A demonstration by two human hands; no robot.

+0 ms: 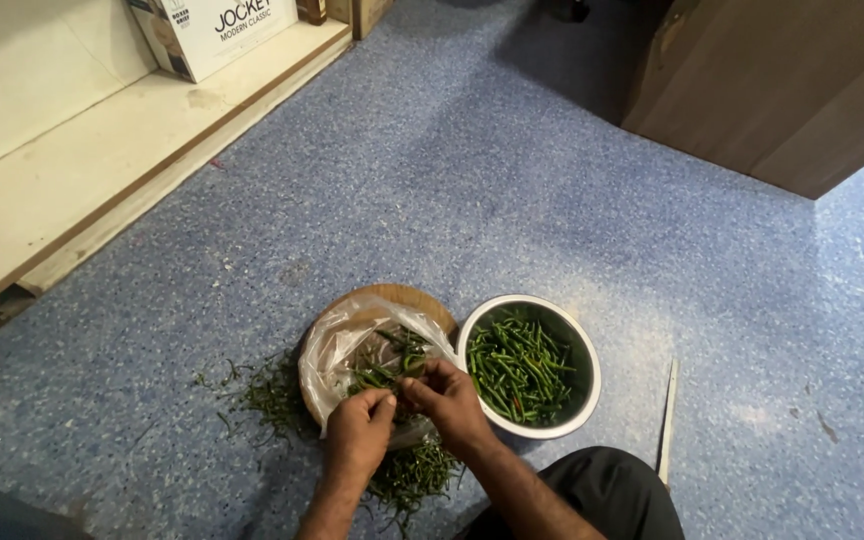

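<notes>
Pinching one thin green chilli [399, 390] between them, the left hand [360, 432] and right hand [449, 402] meet over a clear plastic bag [337, 350], beside a round white bowl [586, 400].

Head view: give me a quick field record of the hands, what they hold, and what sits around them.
left hand: pinching a green chilli, fingertips meeting the right hand
right hand: pinching the same spot
plastic bag: open, chillies inside, lying on a round wooden board
steel bowl: right of bag, holds green chillies
stems: scattered on blue speckled floor
knife: on floor, right of bowl
</notes>
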